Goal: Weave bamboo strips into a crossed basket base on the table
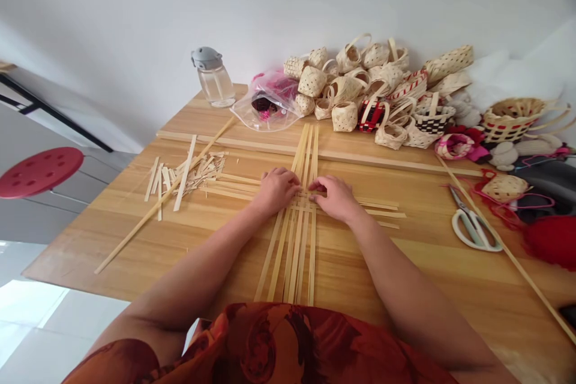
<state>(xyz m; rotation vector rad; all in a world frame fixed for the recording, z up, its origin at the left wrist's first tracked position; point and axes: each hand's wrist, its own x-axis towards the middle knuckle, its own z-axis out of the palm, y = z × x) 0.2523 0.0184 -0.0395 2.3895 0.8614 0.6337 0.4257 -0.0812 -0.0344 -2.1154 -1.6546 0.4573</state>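
Note:
Flat pale weaving strips [293, 258] lie crossed on the table, several lengthwise and several sideways, interlaced in the middle. My left hand [278, 189] rests on the left of the crossing, its fingers curled down onto the strips. From the other side, my right hand [333, 195] has thumb and forefinger brought together around a strip at the crossing's upper right edge. The fingertips of both hands nearly meet, a small gap between them. Beneath the fingers, part of the weave is hidden.
Strip offcuts [202, 174] and a long thin stick [135, 234] lie left. Behind are a wooden batten [360, 159], a water bottle [216, 84], a plastic bag [270, 105] and several small woven baskets [344, 115]. White-handled scissors [474, 228] and red yarn [551, 240] lie right.

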